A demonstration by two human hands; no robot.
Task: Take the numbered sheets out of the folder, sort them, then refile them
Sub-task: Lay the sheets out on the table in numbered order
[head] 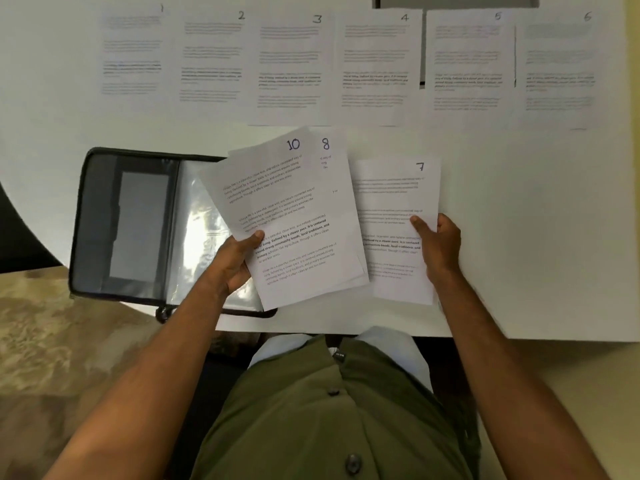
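Sorting at the white table [519, 237]: my right hand [440, 247] pinches sheet 7 [394, 188], bound for the far row after sheet 6 [559, 64]; my left hand [235, 261] grasps sheets 10 [277, 202] and 8 [334, 174] beside the open folder [138, 220].

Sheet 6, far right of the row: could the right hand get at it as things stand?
Probably not yet: the right hand is gripping sheet 7. Nothing lies between it and sheet 6 on the bare table; once sheet 7 is put down, the way looks free.

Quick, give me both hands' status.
Left hand: gripping the stack topped by sheet 10.
Right hand: gripping sheet 7.
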